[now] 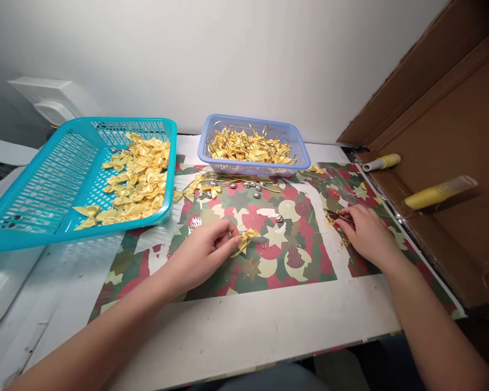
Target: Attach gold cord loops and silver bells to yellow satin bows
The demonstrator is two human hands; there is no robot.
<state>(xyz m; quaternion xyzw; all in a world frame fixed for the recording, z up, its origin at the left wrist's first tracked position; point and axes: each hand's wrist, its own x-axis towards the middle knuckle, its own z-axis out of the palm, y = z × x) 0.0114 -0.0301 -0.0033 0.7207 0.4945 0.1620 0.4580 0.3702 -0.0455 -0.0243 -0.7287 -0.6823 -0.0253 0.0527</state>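
Note:
Over the middle of the patterned sheet, my left hand (211, 247) pinches a yellow ribbon bow (249, 237) between thumb and fingertips. A loop of gold wire hangs just below those fingers. To the right, my right hand (368, 233) is closed around a slim dark tool (345, 217), low against the table; its kind is mostly hidden by the fingers. Small gold scraps (344, 240) lie beside its fingertips. One silver bell (279, 219) rests between the two hands. Further back are several more silver bells (256, 195) and a bundle of gold wires (244, 178).
A turquoise basket (32, 236) at left holds many yellow bows. Against the wall stands a blue-purple basket (254, 167) of bows with gold wires. A cardboard panel (439, 136) borders the right side, with two yellow-and-clear tubes (439, 193) jutting out.

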